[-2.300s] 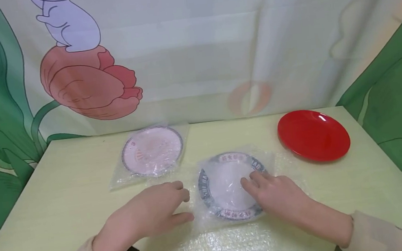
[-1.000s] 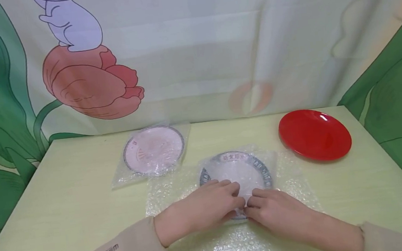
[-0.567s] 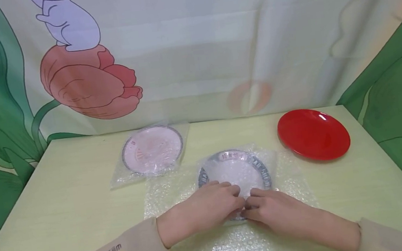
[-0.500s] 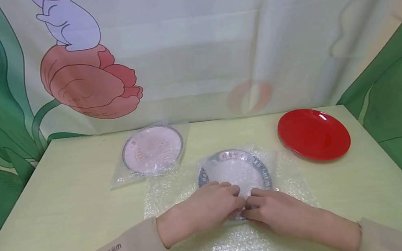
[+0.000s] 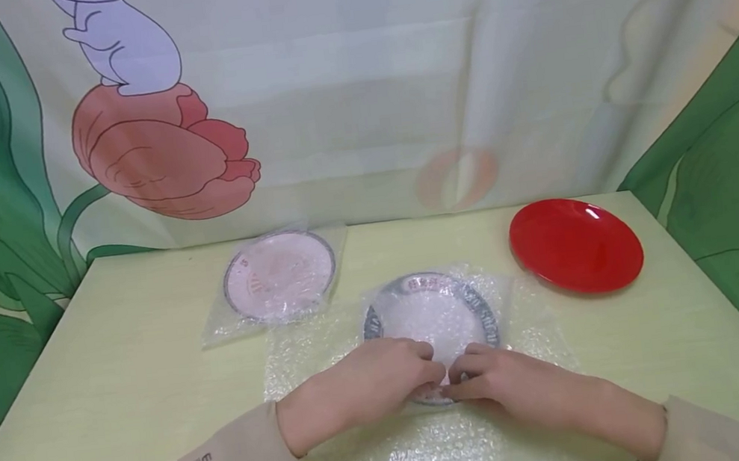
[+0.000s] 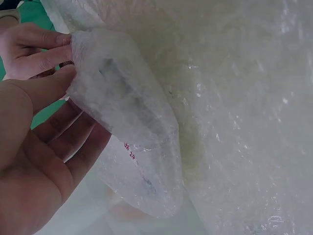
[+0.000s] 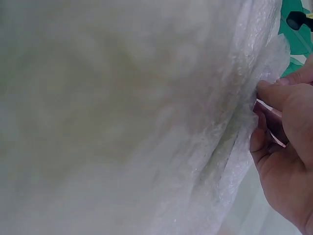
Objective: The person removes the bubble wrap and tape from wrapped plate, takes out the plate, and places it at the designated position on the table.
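Observation:
A white plate with a blue-grey lettered rim (image 5: 429,322) lies in a clear bubble-wrap bag, in the middle of the table. Both hands meet over its near edge in the head view. My left hand (image 5: 375,380) pinches the bag's edge between thumb and fingers. In the left wrist view the bubble-wrap bag (image 6: 132,103) bulges beside that hand, with small red characters showing through. My right hand (image 5: 521,383) pinches the same edge just to the right; its thumb and curled fingers grip the film in the right wrist view. The fingertips are partly hidden from above.
A larger bubble-wrap sheet (image 5: 427,453) spreads under the bagged plate towards the front. Another bagged plate (image 5: 280,277), pinkish white, lies at the back left. A red plate (image 5: 575,246) sits at the back right. Behind the table (image 5: 122,384) hangs a printed curtain (image 5: 342,98).
Both hands have come together at the plate's near edge, the left from the plate's left side, the right from its right part. Just now the left hand has shifted slightly left.

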`<state>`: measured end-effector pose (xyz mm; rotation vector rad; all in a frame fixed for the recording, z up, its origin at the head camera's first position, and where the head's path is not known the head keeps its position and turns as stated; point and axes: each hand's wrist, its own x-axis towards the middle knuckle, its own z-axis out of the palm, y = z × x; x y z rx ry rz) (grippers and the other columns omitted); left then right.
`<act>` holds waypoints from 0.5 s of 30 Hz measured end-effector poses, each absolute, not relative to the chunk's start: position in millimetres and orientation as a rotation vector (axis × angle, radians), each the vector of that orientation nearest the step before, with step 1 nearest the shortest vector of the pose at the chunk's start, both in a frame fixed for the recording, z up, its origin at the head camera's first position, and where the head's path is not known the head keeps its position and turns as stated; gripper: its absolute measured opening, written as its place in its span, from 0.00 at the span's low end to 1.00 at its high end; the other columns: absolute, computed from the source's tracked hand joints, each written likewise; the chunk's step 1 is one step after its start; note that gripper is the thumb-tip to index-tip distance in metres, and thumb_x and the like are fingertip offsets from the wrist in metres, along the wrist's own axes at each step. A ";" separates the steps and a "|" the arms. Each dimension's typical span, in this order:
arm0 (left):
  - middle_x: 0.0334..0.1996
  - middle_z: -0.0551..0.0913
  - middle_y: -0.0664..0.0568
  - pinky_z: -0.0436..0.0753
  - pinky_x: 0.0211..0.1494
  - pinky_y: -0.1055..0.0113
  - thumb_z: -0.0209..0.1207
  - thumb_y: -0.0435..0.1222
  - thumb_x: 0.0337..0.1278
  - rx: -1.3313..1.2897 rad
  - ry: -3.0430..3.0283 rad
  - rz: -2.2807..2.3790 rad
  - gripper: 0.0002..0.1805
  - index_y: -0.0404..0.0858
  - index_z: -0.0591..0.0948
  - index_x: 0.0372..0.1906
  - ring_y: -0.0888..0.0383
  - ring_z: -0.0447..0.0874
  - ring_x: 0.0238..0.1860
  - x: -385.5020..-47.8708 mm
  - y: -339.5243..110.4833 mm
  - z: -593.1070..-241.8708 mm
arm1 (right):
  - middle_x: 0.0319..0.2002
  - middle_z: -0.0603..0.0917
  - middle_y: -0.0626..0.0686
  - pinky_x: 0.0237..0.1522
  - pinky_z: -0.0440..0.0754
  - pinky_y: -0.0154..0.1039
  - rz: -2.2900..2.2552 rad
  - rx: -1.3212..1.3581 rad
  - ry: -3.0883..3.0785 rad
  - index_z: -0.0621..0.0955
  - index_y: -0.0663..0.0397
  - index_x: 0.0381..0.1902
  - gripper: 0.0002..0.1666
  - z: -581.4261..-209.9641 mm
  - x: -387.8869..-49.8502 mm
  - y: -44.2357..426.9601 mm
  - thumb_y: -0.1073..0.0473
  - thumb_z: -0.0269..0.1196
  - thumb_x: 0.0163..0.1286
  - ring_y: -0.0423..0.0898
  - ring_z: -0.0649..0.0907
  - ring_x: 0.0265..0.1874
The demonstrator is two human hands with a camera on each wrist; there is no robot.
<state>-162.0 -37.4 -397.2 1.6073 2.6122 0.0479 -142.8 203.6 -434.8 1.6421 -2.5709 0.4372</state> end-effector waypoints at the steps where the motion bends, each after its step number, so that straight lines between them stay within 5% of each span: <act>1: 0.29 0.74 0.62 0.73 0.32 0.74 0.61 0.38 0.71 1.607 2.614 0.053 0.04 0.47 0.85 0.39 0.66 0.71 0.29 -161.8 -38.0 -397.2 | 0.47 0.83 0.45 0.53 0.81 0.35 0.442 1.642 -2.575 0.88 0.47 0.57 0.22 -434.8 -142.9 203.7 0.67 0.72 0.65 0.43 0.80 0.48; 15: 0.29 0.72 0.59 0.74 0.34 0.74 0.58 0.31 0.73 1.666 2.638 0.508 0.06 0.43 0.77 0.37 0.62 0.70 0.28 -168.6 -59.9 -364.8 | 0.46 0.82 0.44 0.53 0.80 0.34 0.483 1.635 -2.604 0.89 0.47 0.54 0.19 -437.2 -144.7 202.3 0.66 0.71 0.66 0.42 0.79 0.47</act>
